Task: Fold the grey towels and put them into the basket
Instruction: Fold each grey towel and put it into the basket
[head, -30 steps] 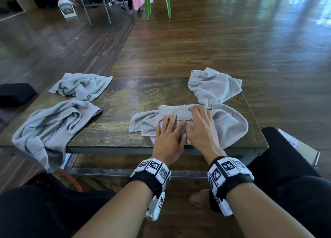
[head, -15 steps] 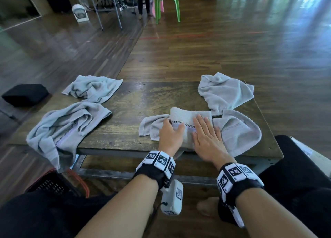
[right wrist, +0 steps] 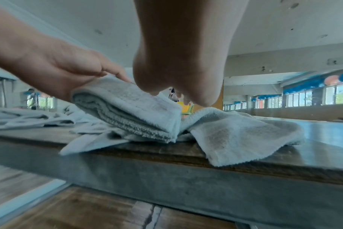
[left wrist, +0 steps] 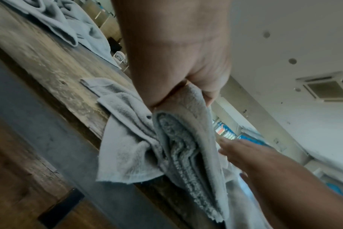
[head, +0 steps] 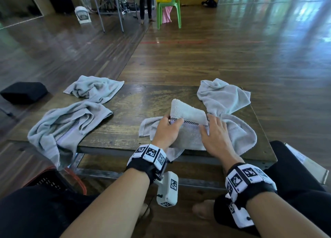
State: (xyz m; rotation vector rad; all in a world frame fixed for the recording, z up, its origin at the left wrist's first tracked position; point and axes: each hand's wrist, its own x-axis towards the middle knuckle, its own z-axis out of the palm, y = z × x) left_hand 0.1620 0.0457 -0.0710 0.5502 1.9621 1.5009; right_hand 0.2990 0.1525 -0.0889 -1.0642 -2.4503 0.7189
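A folded grey towel [head: 188, 112] with a checked band lies near the front of the wooden table [head: 134, 103], on top of a crumpled grey towel [head: 240, 135]. My left hand [head: 172, 123] grips the folded towel's left end and tilts it up off the table; the wrist views show the layered fold [left wrist: 176, 139] [right wrist: 127, 108] pinched between thumb and fingers. My right hand [head: 209, 124] rests on the towel's right side with straight fingers. A dark basket with an orange rim [head: 53, 182] stands on the floor under the table's front left edge.
Three more crumpled grey towels are on the table: one at the back right [head: 222, 96], one at the back left [head: 95, 87], and one hanging over the front left edge [head: 66, 124]. My knees flank the table. A green chair [head: 168, 6] stands far behind.
My left hand went from lying flat on the folded towel to gripping its left end and lifting it. My right hand stayed flat and slid to the towel's right side.
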